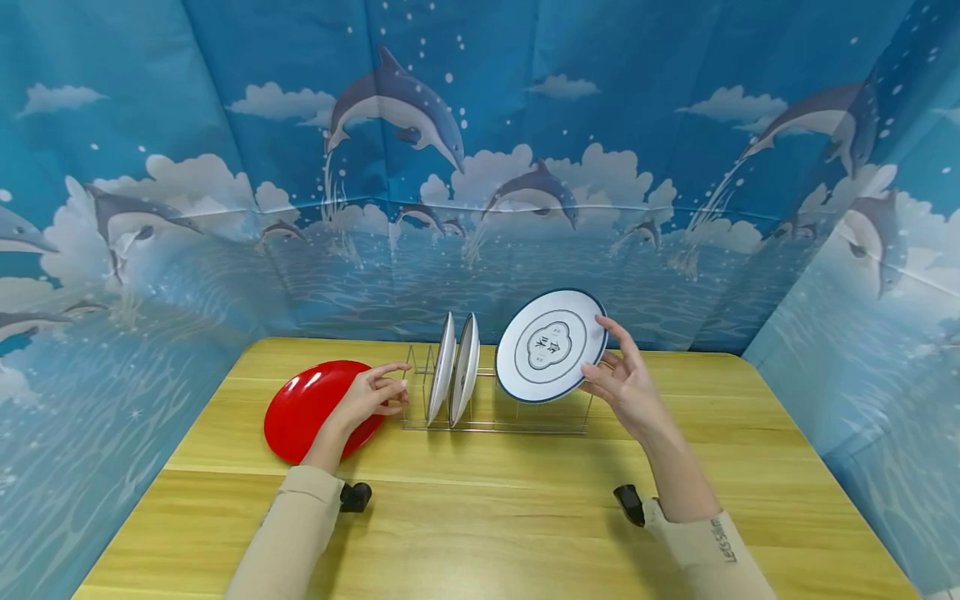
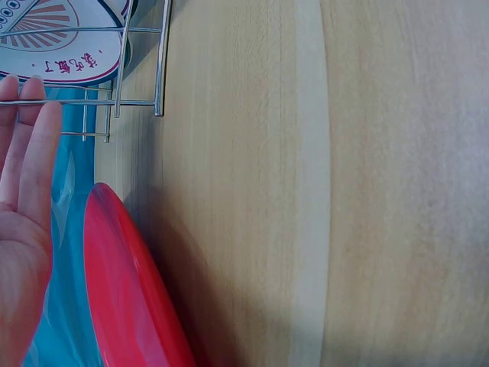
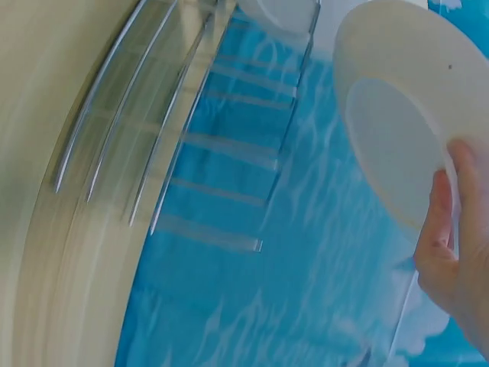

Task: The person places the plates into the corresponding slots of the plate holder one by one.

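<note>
My right hand [image 1: 630, 385] pinches the edge of a white plate [image 1: 551, 346] with a dark rim and a printed centre, holding it tilted above the right part of a wire dish rack [image 1: 495, 429]. In the right wrist view the plain back of this plate [image 3: 390, 145] shows, with the fingers at its rim. Two more plates [image 1: 441, 371] stand upright in the rack's left part. At the rack's left end is my left hand [image 1: 371, 396], its fingertips right at the end wire and its fingers nearly straight in the left wrist view.
A shiny red plate [image 1: 300, 408] lies left of the rack, partly under the left hand and forearm. The wooden table [image 1: 480, 517] ends just behind the rack, where a blue dolphin-print curtain [image 1: 480, 250] hangs. Black wrist devices [image 1: 356, 497] stick out from both sleeves.
</note>
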A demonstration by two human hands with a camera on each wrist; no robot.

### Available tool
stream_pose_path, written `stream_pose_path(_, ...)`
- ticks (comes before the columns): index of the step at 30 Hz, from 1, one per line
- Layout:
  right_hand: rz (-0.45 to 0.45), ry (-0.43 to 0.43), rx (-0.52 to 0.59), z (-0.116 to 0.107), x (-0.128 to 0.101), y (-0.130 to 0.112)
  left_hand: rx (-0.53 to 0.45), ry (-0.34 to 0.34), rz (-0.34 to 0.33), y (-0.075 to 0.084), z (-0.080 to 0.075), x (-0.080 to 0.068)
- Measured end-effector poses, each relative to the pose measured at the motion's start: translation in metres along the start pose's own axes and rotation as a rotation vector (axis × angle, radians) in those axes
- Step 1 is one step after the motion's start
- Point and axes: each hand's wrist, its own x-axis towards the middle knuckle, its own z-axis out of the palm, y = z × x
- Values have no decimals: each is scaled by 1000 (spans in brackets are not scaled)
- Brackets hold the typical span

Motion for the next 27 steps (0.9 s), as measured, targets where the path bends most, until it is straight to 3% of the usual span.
stream_pose_path(13,29,-13,-277,45,22,16,-10,-17,25,-2,-1,1)
stream_pose_path(17,15,-6,-367,55,26,22,-4,-33,47,-2,-1,1)
stream_pose_path(24,-26,-11,-494,72,33,31,-11,-3,20,0,0,-1)
stream_pose_path(27,-41,7,-529,77,35,38,-3,-19,32,0,-1,-1)
